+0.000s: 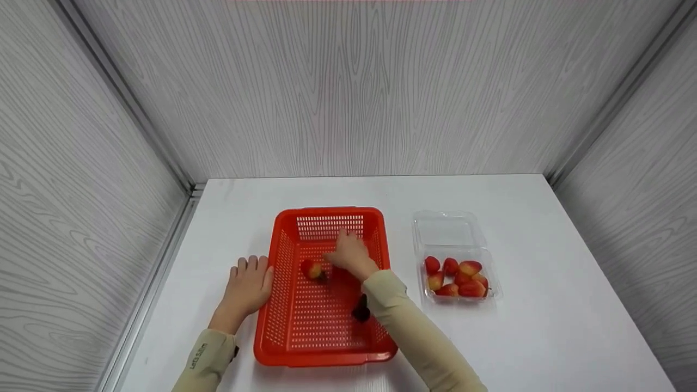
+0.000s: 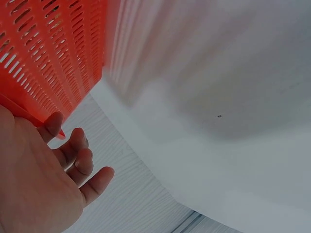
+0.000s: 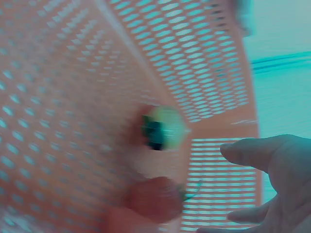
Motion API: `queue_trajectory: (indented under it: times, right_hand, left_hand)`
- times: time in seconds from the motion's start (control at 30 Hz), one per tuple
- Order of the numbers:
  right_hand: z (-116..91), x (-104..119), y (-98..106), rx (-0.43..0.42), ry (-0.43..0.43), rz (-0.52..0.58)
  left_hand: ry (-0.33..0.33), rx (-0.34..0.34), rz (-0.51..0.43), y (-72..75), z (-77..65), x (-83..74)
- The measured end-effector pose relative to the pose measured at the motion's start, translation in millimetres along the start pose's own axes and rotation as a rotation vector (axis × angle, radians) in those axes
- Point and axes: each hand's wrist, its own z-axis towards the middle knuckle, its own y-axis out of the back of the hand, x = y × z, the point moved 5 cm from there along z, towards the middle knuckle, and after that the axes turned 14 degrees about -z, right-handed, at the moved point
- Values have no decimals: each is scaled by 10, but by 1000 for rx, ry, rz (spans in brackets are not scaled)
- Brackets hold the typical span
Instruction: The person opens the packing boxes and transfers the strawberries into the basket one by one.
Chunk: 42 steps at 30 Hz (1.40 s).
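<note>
A red plastic basket (image 1: pixel 321 357) with slotted walls stands on the white table. Inside it lies a small red-and-yellow fruit (image 1: pixel 310 269). My right hand (image 1: pixel 351 255) hovers over the basket's far half, thumb and fingers spread. In the right wrist view, that hand (image 3: pixel 291 179) has nothing between its fingers. Two blurred fruits show beyond it there: one with a pale yellow end (image 3: pixel 171 127), the other red with a thin stem (image 3: pixel 156 200). At the basket's left side my left hand (image 1: pixel 248 286) touches the rim with relaxed fingers; the left wrist view shows its palm (image 2: pixel 36 179).
A clear plastic clamshell box (image 1: pixel 446 231), lid folded back, stands right of the basket. Several red-and-yellow fruits (image 1: pixel 471 288) fill its base. Grey wood-grain panels (image 1: pixel 348 92) enclose the table (image 1: pixel 555 305) at the back and both sides.
</note>
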Motion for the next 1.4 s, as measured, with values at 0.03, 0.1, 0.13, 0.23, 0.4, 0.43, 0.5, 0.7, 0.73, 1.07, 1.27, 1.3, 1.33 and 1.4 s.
queue_trajectory:
  times: [0.03,0.1,0.13,0.23,0.4,0.43,0.5,0.7,0.73,1.07,1.27,1.3,1.33,1.4]
  right_hand:
    - [-14,9,73,-11,10,6]
    - [-45,23,224,-48,33,-5]
    - [-64,27,299,-71,46,-17]
    - [-126,22,506,-148,94,-63]
    - [-240,-73,785,-265,168,-103]
    - [-264,-107,833,-289,176,-101]
    - [-312,-185,922,-337,185,-106]
    - [-457,-543,1147,-433,145,-113]
    - [-482,-622,1175,-447,134,-124]
    - [-723,-1527,1207,-443,7,-244]
    - [-843,-1968,1028,-342,-85,-233]
    - [-864,-2024,991,-332,-96,-229]
    - [-884,-2076,954,-317,-111,-224]
    - [-922,-2169,887,-285,-144,-205]
  left_hand:
    - [-3,0,0,2,3,-1]
    - [-7,-2,2,7,9,-5]
    - [-11,-5,2,10,12,-8]
    - [-27,-18,4,30,15,-24]
    - [-45,-20,6,30,17,-44]
    - [-42,-15,7,24,17,-42]
    - [-36,-7,6,15,16,-40]
    - [-32,1,11,8,6,-34]
    - [-32,1,9,11,5,-34]
    - [-19,11,-6,35,18,-26]
    - [-28,-4,-4,25,6,-4]
    - [-30,-7,-5,21,2,-1]
    - [-33,-10,-5,17,-2,1]
    - [-36,-13,-4,9,-4,1]
